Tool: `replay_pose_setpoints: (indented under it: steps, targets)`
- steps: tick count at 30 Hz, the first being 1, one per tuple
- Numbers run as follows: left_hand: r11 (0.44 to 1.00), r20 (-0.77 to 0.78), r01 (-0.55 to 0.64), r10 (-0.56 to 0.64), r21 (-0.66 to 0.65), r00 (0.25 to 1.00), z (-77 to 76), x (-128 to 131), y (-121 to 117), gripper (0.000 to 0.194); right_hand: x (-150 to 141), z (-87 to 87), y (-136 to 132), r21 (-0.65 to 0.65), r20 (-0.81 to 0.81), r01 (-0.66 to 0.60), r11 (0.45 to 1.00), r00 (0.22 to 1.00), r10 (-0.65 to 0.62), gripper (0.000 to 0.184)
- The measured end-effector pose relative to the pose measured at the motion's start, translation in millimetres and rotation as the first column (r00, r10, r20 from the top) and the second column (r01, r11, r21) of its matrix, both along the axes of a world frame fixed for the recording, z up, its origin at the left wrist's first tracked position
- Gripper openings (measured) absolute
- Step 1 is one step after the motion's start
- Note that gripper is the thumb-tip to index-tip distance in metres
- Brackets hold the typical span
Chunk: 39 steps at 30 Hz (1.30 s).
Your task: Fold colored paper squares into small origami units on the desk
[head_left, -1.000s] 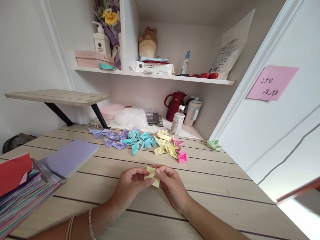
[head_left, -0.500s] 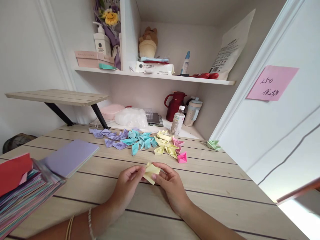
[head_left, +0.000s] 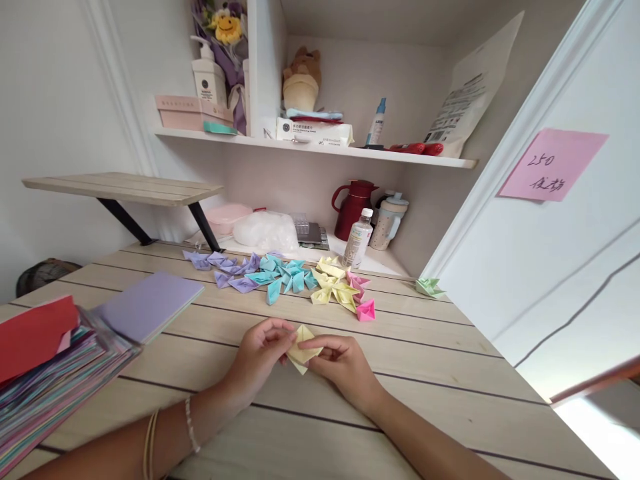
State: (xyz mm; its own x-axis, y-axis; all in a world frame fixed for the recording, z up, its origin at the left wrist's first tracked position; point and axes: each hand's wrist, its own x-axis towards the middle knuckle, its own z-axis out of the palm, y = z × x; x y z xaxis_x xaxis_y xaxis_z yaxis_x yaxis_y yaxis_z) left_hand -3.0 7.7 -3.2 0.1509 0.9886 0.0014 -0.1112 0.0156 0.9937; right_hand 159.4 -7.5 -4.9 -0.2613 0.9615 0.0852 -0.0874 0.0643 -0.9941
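Note:
A small folded piece of yellow origami paper (head_left: pixel 303 331) is held between both hands just above the table. My left hand (head_left: pixel 265 350) pinches its left corner between thumb and fingers. On the other side, my right hand (head_left: pixel 343 363) grips it, with the index finger lying across its face and the thumb partly hidden. Beyond the hands lie folded paper boats in groups: purple boats (head_left: pixel 243 285), turquoise boats (head_left: pixel 273 291), yellow boats (head_left: pixel 345 293) and a bright pink boat (head_left: pixel 366 310).
At the left are a purple paper stack (head_left: pixel 155 300) and a sleeve of coloured sheets (head_left: pixel 65 380) under a red sheet (head_left: pixel 35 333). A light green boat (head_left: pixel 429 287) sits far right. Behind stand a bottle (head_left: pixel 358 240), a red jug (head_left: pixel 353 210) and a small raised shelf (head_left: pixel 125 187).
The yellow paper has been turned and now shows a diamond shape. My right index finger has moved across its face. The whole view has shifted slightly.

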Motion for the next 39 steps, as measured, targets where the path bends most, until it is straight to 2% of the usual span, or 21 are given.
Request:
replay_pose_setpoints:
  steps: [3, 5, 10, 14, 19, 26, 28, 32, 36, 39]
  targets:
    - [0.998, -0.010, 0.058, -0.058, -0.001, 0.998, -3.0, -1.1, 0.5, 0.021, 2.7, 1.9, 0.6, 0.056, 0.067, -0.015, 0.998, 0.998, 0.011, 0.016]
    - [0.997, -0.011, 0.076, -0.076, 0.004, 0.997, -2.8, -0.7, -0.1, 0.022, 2.8, 1.7, 1.2, 0.058, 0.055, -0.006, 0.998, 0.998, 0.003, 0.016]
    - [0.998, 0.055, 0.067, -0.068, 0.018, 0.996, 2.5, 2.3, -3.6, 0.024, 1.0, 1.3, 2.7, -0.031, -0.093, 0.039, 0.999, 0.995, -0.041, 0.022]
    - [0.997, 0.048, 0.080, -0.081, 0.022, 0.996, 1.7, 3.4, -4.0, 0.023, -1.0, 5.9, 2.1, -0.070, -0.210, 0.000, 0.998, 0.978, -0.015, 0.025]
    - [1.000, 0.019, 0.004, -0.004, 0.003, 1.000, 1.9, 3.1, -3.4, 0.020, -2.5, 7.2, 2.2, -0.092, -0.278, 0.014, 0.996, 0.960, -0.039, 0.028]
    - [0.999, 0.046, -0.014, 0.012, 0.046, 0.999, 6.3, 3.9, -4.8, 0.021, 0.9, -4.3, 7.0, -0.127, -0.256, 0.167, 0.978, 0.947, -0.195, 0.023]
    - [0.999, 0.047, -0.015, 0.012, 0.051, 0.999, 5.5, 3.8, -4.5, 0.021, 1.5, -4.8, 7.5, -0.146, -0.250, 0.165, 0.976, 0.948, -0.197, 0.024]
    - [0.998, 0.022, -0.043, 0.042, 0.044, 0.999, 7.0, 3.1, -4.9, 0.022, 1.1, -2.2, 7.7, -0.162, -0.321, 0.083, 0.983, 0.938, -0.132, 0.026]
    - [0.989, 0.011, -0.139, 0.139, 0.058, 0.990, 8.6, 2.3, -4.5, 0.021, 0.8, -2.3, 8.7, -0.210, -0.311, 0.152, 0.966, 0.926, -0.213, 0.027]
    - [0.988, 0.053, -0.153, 0.153, 0.002, 0.987, 8.4, 2.6, -3.5, 0.022, 0.8, -3.2, 8.3, -0.208, -0.274, 0.174, 0.962, 0.934, -0.229, 0.028]
